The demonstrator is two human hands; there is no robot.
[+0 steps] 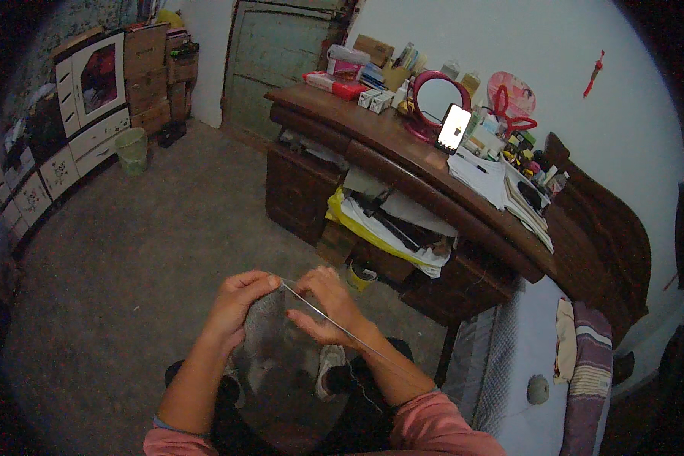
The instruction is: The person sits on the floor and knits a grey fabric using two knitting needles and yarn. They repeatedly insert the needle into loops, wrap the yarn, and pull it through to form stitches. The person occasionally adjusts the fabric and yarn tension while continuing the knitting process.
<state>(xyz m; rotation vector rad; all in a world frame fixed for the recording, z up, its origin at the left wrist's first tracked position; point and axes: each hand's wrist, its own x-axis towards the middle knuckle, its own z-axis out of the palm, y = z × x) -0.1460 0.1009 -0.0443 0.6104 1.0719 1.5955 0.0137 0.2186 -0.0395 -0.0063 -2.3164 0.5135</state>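
Observation:
A grey knitted piece [267,313] hangs below my left hand [240,302], whose thumb and fingers pinch its top edge and a thin metal knitting needle [325,317]. The needle slants down to the right, passing across my right hand [329,305] and forearm. My right thumb is spread from the fingers, and a thin strand seems to run from the work to the forefinger; whether the curled fingers grip it is hidden. Pale yarn [360,385] trails below my right wrist. On the bed at right lies a grey yarn ball [538,389].
A dark wooden desk [376,134] stands ahead, with a lit phone [454,129] leaning near a round mirror [438,101]. Papers [476,174] lie beside them. The bed [504,365] carries a folded striped cloth [591,365]. A waste bin [131,149] stands by the white cabinet [97,80].

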